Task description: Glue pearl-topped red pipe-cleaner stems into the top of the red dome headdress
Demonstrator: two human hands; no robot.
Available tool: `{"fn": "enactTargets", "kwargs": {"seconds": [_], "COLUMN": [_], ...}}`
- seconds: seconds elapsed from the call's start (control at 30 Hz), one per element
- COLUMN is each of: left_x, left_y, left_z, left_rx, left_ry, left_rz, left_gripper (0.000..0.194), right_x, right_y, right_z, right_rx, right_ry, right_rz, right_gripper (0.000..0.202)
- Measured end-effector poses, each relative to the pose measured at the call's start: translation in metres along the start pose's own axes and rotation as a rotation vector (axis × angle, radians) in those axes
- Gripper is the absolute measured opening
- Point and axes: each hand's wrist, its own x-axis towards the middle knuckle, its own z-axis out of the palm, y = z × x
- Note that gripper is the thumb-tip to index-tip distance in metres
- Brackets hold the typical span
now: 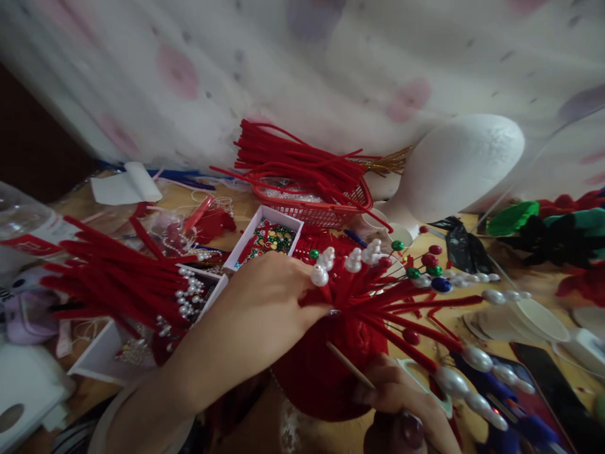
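Observation:
My left hand (269, 302) reaches across from the lower left, its fingers closed round a red pipe cleaner (327, 294) tipped with white pearls. By my thumb sits a small silvery bead (334, 312) where several red stems meet. These stems fan out to the right from a rounded red piece (312, 378), ending in pearl beads (477, 358). Thin wires among them carry green, red and blue balls (441, 285). Low in the middle, my right hand (411, 410) grips a thin wooden stick (350, 364), its tip against or just before the red piece.
Behind stands a red basket (307, 211) heaped with red pipe cleaners. White boxes of beads (227, 258) and a red bundle (123, 277) lie left. A white foam head (463, 170), paper cups (520, 325), a blue tool (515, 403) and a phone (534, 378) are right.

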Motion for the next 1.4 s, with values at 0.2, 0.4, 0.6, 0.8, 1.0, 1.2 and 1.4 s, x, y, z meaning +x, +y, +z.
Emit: {"fn": "enactTargets", "kwargs": {"seconds": [0.2,0.4,0.6,0.8,1.0,1.2,1.4], "left_x": [0.0,0.001,0.002,0.0,-0.003,-0.003,-0.001], "left_y": [-0.004,-0.003,0.0,0.003,0.003,0.005,0.004], "left_z": [-0.003,-0.002,-0.001,0.001,-0.001,-0.003,-0.002], "left_rx": [0.067,0.002,-0.037,-0.034,0.1,-0.003,0.04], "left_ry": [0.083,0.037,-0.011,-0.005,0.055,-0.006,0.018], "left_rz": [0.168,0.113,0.098,0.123,0.088,0.056,0.068], "left_gripper": [0.011,0.012,0.013,0.013,0.015,0.014,0.015], "right_x": [0.007,0.011,0.008,0.011,0.013,0.004,0.006], "right_y": [-0.001,-0.004,0.001,-0.001,-0.004,0.005,0.005], "right_z": [0.017,0.015,0.017,0.016,0.016,0.014,0.012], "right_rx": [0.012,-0.009,0.004,0.254,0.252,0.096,-0.026], "right_ry": [0.12,0.096,0.031,0.113,0.078,0.022,0.005], "right_rz": [-0.088,-0.101,-0.06,0.002,-0.04,-0.071,-0.137], "right_gripper": [0.025,0.028,0.03,0.023,0.021,0.021,0.022]}}
